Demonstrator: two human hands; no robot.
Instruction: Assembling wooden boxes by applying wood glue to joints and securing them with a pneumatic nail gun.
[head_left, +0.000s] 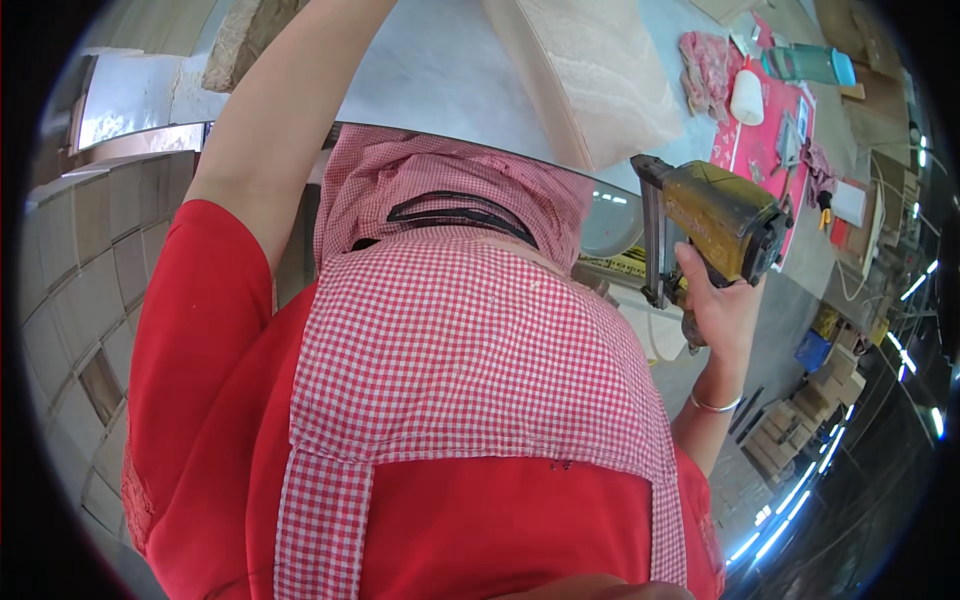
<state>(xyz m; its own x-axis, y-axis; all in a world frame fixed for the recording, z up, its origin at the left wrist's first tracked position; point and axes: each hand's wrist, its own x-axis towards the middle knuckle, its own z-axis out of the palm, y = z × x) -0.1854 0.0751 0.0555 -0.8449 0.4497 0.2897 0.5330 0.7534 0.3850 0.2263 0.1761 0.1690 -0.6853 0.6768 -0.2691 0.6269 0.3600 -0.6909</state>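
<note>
My right hand [728,312] is closed around the handle of a worn yellow-and-black nail gun [715,208], held beside the table's front edge. The tool's dark magazine points toward the table side. Close to its nose lies a pale wooden panel [615,85], with a raised edge strip on its left side, on the light grey tabletop [440,85]. My left forearm [310,110] reaches forward over the table, and its hand is beyond the top of the picture.
On the right of the table, a red sheet [765,150] carries a white glue bottle [747,97] and a crumpled pink cloth [705,70]. A teal bottle [808,64] lies beyond. Stacked wooden blocks [85,260] stand at the left; piled boards [790,435] are at the right.
</note>
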